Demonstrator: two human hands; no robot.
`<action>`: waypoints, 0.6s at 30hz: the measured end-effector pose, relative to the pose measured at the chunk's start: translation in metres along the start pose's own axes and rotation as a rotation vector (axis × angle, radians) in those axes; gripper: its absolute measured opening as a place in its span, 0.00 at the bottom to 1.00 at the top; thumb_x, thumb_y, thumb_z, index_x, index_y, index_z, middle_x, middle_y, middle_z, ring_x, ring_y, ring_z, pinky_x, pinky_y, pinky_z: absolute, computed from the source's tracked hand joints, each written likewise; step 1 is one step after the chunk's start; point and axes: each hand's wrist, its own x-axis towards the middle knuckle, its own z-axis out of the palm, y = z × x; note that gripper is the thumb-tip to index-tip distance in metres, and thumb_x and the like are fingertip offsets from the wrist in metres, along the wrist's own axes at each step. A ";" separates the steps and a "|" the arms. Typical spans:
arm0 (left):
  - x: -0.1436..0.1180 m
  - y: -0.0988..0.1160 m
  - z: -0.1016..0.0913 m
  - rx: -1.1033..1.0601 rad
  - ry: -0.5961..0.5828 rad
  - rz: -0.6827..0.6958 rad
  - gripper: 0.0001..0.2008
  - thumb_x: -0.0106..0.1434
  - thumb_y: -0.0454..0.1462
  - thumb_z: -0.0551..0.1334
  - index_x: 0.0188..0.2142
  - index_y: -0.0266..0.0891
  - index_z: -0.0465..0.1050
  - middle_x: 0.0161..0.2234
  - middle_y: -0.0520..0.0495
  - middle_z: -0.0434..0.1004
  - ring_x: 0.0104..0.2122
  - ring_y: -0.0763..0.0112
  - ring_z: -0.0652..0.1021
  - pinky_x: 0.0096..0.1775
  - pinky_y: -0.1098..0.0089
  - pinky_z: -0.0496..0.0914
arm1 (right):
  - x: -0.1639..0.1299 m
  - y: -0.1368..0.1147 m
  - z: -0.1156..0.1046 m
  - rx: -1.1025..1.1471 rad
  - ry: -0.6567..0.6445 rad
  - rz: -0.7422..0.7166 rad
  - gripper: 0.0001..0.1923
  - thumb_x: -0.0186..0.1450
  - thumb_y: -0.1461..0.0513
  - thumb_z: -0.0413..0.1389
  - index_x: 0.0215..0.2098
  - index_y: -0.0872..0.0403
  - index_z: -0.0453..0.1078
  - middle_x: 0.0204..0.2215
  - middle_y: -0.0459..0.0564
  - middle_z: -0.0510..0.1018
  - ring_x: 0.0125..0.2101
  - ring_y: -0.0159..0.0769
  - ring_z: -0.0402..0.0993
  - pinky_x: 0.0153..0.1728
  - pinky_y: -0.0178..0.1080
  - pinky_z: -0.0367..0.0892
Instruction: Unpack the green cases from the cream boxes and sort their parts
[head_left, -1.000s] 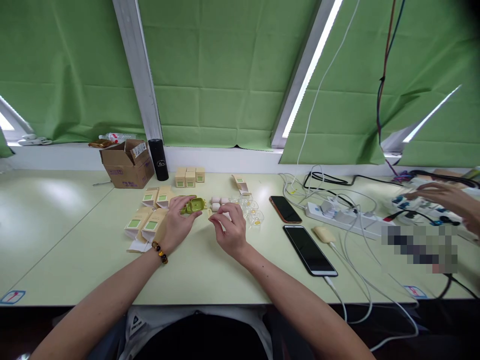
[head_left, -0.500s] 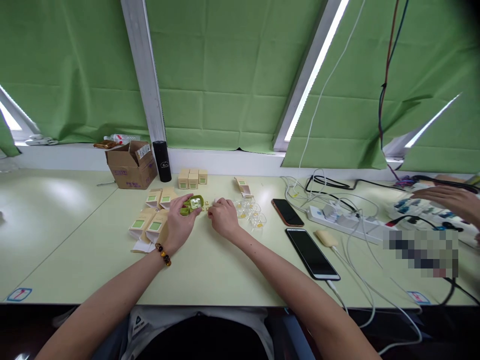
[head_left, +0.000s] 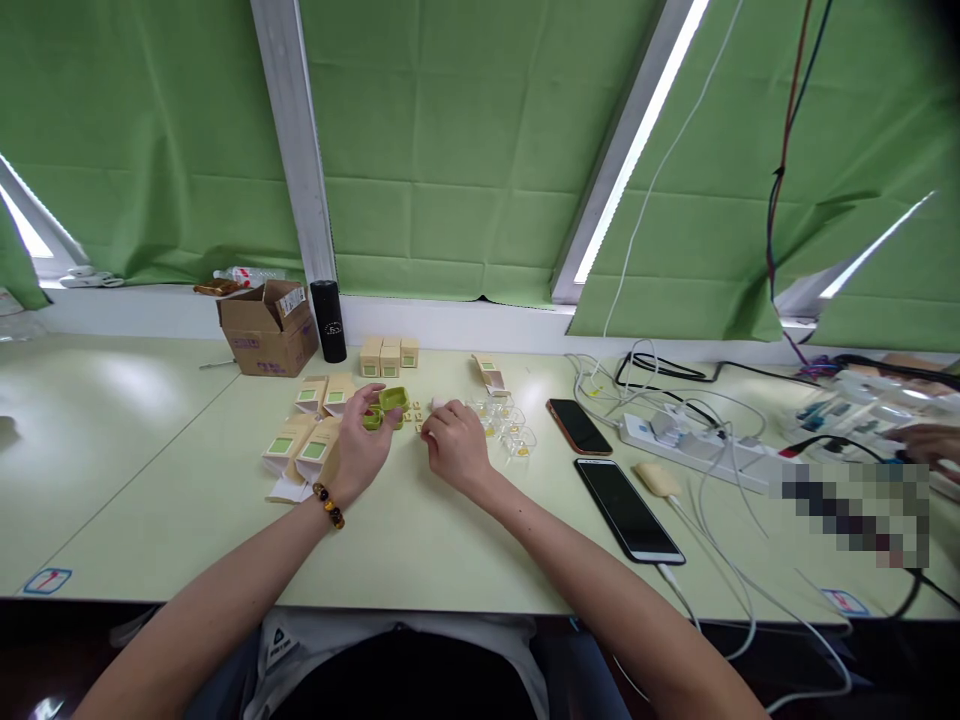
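Observation:
My left hand (head_left: pixel 358 447), with a bead bracelet on the wrist, holds a small green hinged case (head_left: pixel 388 404) open just above the table. My right hand (head_left: pixel 454 447) rests on the table a little to the right of the case, fingers curled; whether it pinches anything is hidden. Tiny yellow pieces (head_left: pixel 415 410) lie between the two hands. Several small clear cups (head_left: pixel 513 432) with yellow contents stand just right of my right hand. Flat beige cartons with green labels (head_left: pixel 304 445) lie under and left of my left hand.
A row of small beige boxes (head_left: pixel 388 356), a black bottle (head_left: pixel 328 321) and an open cardboard box (head_left: pixel 268 327) stand at the back. Two phones (head_left: pixel 628 510) (head_left: pixel 577 426), a power strip (head_left: pixel 697 446) and cables lie to the right. Another person's hand (head_left: pixel 930 441) works at far right.
My right hand moved forward to the pieces beside the case, then drew back slightly. My left hand lifted and tilted the green case. The other person's hand pulled away to the right.

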 end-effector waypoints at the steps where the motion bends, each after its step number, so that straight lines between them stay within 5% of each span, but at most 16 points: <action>1: 0.001 0.000 0.001 -0.047 -0.007 -0.032 0.19 0.68 0.49 0.68 0.53 0.43 0.73 0.49 0.42 0.81 0.45 0.62 0.81 0.46 0.61 0.75 | -0.008 -0.004 -0.004 0.023 -0.027 -0.018 0.06 0.65 0.69 0.60 0.35 0.54 0.79 0.36 0.54 0.83 0.43 0.45 0.73 0.39 0.44 0.61; 6: 0.008 -0.004 0.006 -0.431 -0.113 -0.415 0.25 0.68 0.60 0.62 0.40 0.39 0.72 0.35 0.41 0.84 0.34 0.63 0.83 0.32 0.67 0.70 | -0.044 -0.023 -0.006 0.133 -0.215 -0.101 0.04 0.68 0.65 0.59 0.37 0.52 0.77 0.34 0.49 0.83 0.33 0.37 0.76 0.30 0.40 0.57; 10: 0.012 -0.001 0.007 -0.725 -0.128 -0.695 0.25 0.72 0.58 0.60 0.41 0.36 0.72 0.33 0.37 0.85 0.32 0.63 0.84 0.35 0.64 0.73 | -0.048 -0.025 -0.003 0.234 -0.279 -0.106 0.05 0.71 0.65 0.59 0.39 0.51 0.77 0.35 0.46 0.84 0.35 0.34 0.79 0.30 0.37 0.57; 18: 0.013 0.009 0.003 -0.869 -0.097 -0.784 0.17 0.75 0.48 0.60 0.38 0.37 0.73 0.32 0.39 0.85 0.33 0.64 0.84 0.39 0.65 0.75 | -0.042 -0.016 -0.008 0.294 -0.366 -0.103 0.06 0.71 0.64 0.58 0.40 0.52 0.78 0.37 0.48 0.85 0.37 0.36 0.79 0.33 0.37 0.57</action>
